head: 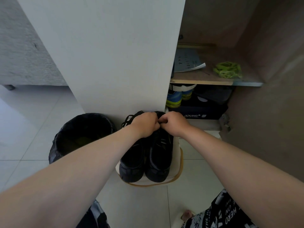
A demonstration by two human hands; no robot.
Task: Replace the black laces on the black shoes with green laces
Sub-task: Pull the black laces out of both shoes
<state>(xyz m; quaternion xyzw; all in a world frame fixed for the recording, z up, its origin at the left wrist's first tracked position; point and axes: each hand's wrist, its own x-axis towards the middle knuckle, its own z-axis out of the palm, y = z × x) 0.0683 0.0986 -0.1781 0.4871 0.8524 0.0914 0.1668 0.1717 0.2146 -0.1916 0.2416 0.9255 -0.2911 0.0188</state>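
As my left hand [145, 125] and right hand [174, 123] pinch the black lace [127, 120] on the black shoes [158, 162], I'm apparently unlacing; next, draw it clear before fetching green laces [227, 69].

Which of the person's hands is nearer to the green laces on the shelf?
Right. Both hands grip at the black shoes, below and left of the green laces: the right hand is on the laces' side, the left hand beside it, farther left.

Two black low-top fabric shoes [131, 163] stand side by side on a white round tan-rimmed surface [181, 162], toes toward the viewer. Thin black laces [127, 120] loop out loose at their far left. Bright green flat laces [227, 69] lie bunched on a wooden shelf [197, 81], well apart.
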